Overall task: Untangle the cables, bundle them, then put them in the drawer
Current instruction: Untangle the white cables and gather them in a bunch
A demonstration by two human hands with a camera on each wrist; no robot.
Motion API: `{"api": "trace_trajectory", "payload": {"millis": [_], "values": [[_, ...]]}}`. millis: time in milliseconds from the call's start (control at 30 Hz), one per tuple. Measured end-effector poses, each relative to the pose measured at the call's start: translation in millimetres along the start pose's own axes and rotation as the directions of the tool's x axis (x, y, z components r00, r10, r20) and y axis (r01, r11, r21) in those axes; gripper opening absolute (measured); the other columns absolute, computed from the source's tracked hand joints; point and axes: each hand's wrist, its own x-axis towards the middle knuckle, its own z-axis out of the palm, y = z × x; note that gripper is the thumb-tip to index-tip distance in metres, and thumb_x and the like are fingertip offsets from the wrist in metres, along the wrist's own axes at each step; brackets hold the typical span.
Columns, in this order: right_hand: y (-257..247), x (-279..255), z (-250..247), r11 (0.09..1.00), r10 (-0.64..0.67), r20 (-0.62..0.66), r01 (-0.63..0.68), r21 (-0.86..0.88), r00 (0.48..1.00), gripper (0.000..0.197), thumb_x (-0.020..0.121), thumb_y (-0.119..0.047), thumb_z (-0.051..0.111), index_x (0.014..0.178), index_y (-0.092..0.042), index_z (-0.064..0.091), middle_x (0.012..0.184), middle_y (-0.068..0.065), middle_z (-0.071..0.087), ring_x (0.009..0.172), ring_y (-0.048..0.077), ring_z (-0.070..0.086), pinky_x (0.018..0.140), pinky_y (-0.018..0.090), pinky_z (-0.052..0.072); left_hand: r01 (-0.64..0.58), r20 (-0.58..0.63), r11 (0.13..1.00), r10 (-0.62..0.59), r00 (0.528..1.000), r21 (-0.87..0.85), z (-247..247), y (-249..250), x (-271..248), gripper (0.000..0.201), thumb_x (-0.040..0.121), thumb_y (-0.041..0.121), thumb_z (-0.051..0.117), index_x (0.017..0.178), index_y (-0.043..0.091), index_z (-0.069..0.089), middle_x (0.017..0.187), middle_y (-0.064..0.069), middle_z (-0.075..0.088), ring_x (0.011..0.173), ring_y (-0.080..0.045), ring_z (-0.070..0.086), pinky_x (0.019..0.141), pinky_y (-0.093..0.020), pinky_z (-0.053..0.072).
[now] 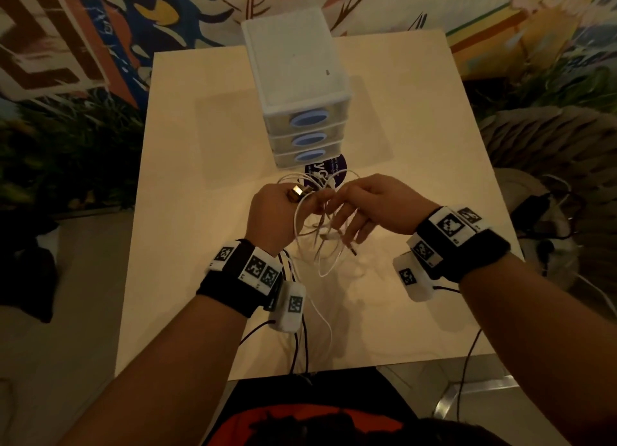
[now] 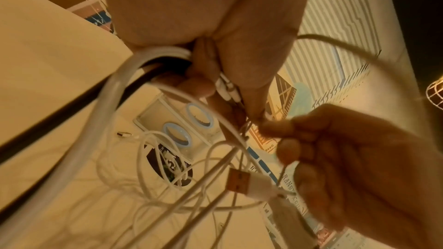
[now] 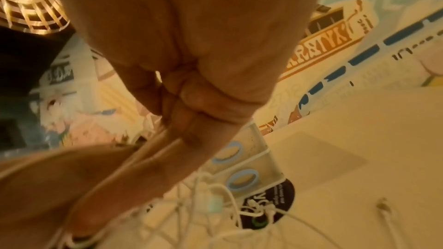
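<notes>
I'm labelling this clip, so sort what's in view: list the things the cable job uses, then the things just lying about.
Part of the job:
white cables, held in a tangle
left hand, gripping them
right hand, picking at them
drawer unit, drawers closed

Just lying about:
dark round sticker
table

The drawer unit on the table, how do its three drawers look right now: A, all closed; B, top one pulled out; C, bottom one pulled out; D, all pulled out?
A: in the head view all three fronts of the drawer unit sit flush, stacked in line, none pulled out.
</notes>
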Motion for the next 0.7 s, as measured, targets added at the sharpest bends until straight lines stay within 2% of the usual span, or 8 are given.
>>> {"api": "trace_trajectory", "payload": {"millis": [100, 200, 233, 300, 333, 467, 600, 700], "values": [[7.4, 6.8, 6.1, 0.975, -0.06, -0.084, 0.04, -0.217, 0.995, 0.014, 0.099, -0.028, 0.06, 0.109, -0.018, 0.059, 0.079, 0.004, 0.077, 0.062, 0.022, 0.075, 0.064, 0.046, 0.064, -0.02, 0.007, 0.996, 0.021, 1.0, -0.089, -0.3, 5.3, -2.4, 0.035, 0.088, 0.048, 0.075, 0.057, 0.033, 0.071, 0.054, 0.016, 0.064, 0.058, 0.001, 0.061, 0.061, -0.021, 0.042], [8.4, 11.3, 10.0, 0.94, -0.148, -0.155, 0.09, -0.33, 0.977, 0.032, 0.09, -0.048, 0.071, 0.104, -0.023, 0.056, 0.075, 0.001, 0.075, 0.056, 0.016, 0.072, 0.057, 0.039, 0.062, -0.039, 0.067, 0.979, 0.053, 0.996, -0.202, -0.6, 10.7, -5.5, 0.039, 0.094, 0.03, 0.073, 0.056, 0.036, 0.065, 0.045, 0.017, 0.051, 0.05, 0.003, 0.048, 0.057, -0.012, 0.035], [9.2, 13.5, 10.8, 0.912, -0.192, -0.179, 0.108, -0.396, 0.965, 0.031, 0.09, -0.052, 0.069, 0.1, -0.024, 0.058, 0.076, -0.002, 0.073, 0.056, 0.013, 0.07, 0.06, 0.04, 0.062, -0.051, 0.092, 0.976, 0.072, 0.993, -0.213, -1.2, 10.6, -5.9, 0.032, 0.095, 0.028, 0.071, 0.063, 0.033, 0.069, 0.046, 0.015, 0.052, 0.051, 0.003, 0.047, 0.058, -0.014, 0.036], [12.3, 18.5, 10.5, 0.864, -0.26, -0.218, 0.126, -0.488, 0.941, 0.029, 0.091, -0.057, 0.066, 0.094, -0.028, 0.063, 0.08, -0.007, 0.07, 0.061, 0.004, 0.066, 0.067, 0.04, 0.059, -0.062, 0.106, 0.975, 0.087, 0.991, -0.215, -4.7, 9.7, -5.7, 0.027, 0.096, 0.035, 0.07, 0.076, 0.017, 0.077, 0.055, 0.002, 0.06, 0.058, -0.004, 0.052, 0.06, -0.029, 0.043], [13.1, 19.8, 9.6, 0.857, -0.275, -0.222, 0.134, -0.497, 0.936, 0.027, 0.092, -0.058, 0.064, 0.094, -0.03, 0.067, 0.081, -0.009, 0.069, 0.063, 0.001, 0.065, 0.069, 0.037, 0.058, -0.06, 0.099, 0.975, 0.083, 0.992, -0.213, -5.4, 6.7, -4.9, 0.027, 0.095, 0.038, 0.07, 0.084, 0.015, 0.08, 0.062, -0.005, 0.065, 0.064, -0.008, 0.058, 0.063, -0.035, 0.049], [14.3, 18.1, 4.6, 0.788, -0.369, -0.201, 0.19, -0.586, 0.907, 0.025, 0.094, -0.048, 0.066, 0.1, -0.028, 0.079, 0.086, -0.001, 0.065, 0.072, 0.01, 0.057, 0.071, 0.031, 0.046, -0.057, 0.057, 0.982, 0.068, 0.996, -0.182, -5.2, 3.4, -5.3, 0.022, 0.091, 0.041, 0.068, 0.093, 0.024, 0.082, 0.084, 0.001, 0.077, 0.088, -0.015, 0.072, 0.085, -0.046, 0.056], [16.5, 17.2, 5.0, 0.81, -0.402, -0.27, 0.202, -0.551, 0.875, 0.025, 0.094, -0.044, 0.066, 0.093, -0.024, 0.081, 0.087, 0.003, 0.067, 0.077, 0.017, 0.061, 0.074, 0.036, 0.049, -0.04, 0.06, 0.99, 0.048, 0.997, -0.134, -4.9, 10.0, -9.7, 0.024, 0.094, 0.039, 0.067, 0.086, 0.023, 0.083, 0.082, 0.008, 0.078, 0.088, -0.006, 0.072, 0.089, -0.041, 0.055], [18.9, 19.8, 2.0, 0.898, -0.301, -0.418, 0.107, -0.427, 0.857, 0.02, 0.092, -0.042, 0.068, 0.085, -0.027, 0.08, 0.081, -0.009, 0.072, 0.074, 0.011, 0.068, 0.081, 0.037, 0.054, -0.035, 0.003, 0.992, 0.036, 0.999, -0.125, -5.3, 15.8, -13.6, 0.025, 0.095, 0.036, 0.067, 0.082, 0.022, 0.082, 0.081, 0.009, 0.078, 0.086, -0.005, 0.072, 0.088, -0.038, 0.056]]}}
